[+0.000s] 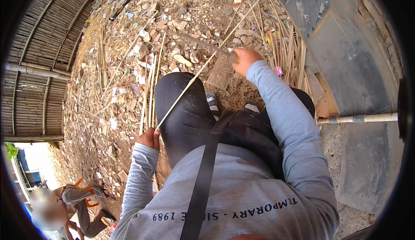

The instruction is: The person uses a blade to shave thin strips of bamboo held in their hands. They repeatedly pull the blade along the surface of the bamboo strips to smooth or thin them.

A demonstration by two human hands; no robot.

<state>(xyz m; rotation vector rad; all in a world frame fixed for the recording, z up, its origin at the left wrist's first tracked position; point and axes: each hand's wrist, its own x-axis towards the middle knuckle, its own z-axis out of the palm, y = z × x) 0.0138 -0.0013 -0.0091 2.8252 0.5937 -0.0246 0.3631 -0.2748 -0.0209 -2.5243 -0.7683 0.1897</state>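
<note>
Fingers of the left hand (150, 139) are curled around the near end of a long, pale strip (186, 87), which slants across the right-bent knee area of the dark trousers (170, 94) and runs far and to the right, up to the edge of the view. The right hand (245, 61), farther off and to the right, has its fingers clenched on the handle of a long dark blade (196, 40) that points left and slightly far. Blade and strip cross just left of the right hand; whether they touch, I cannot tell. Beyond and left of the left hand, more pale strips (150, 94) lie close beside the leg, while a larger bundle of strips (299, 57) lies on the right. A flat brownish block (219, 73) sits on the ground between the knees, just far of the sandals (212, 103). Rubble (183, 6) and dry straw cover the ground. Slatted wall panels (39, 28) rise at left, and grey sheets (359, 67) stand at right. Near and left, another person (80, 205) is beside an orange chair (91, 202).
</note>
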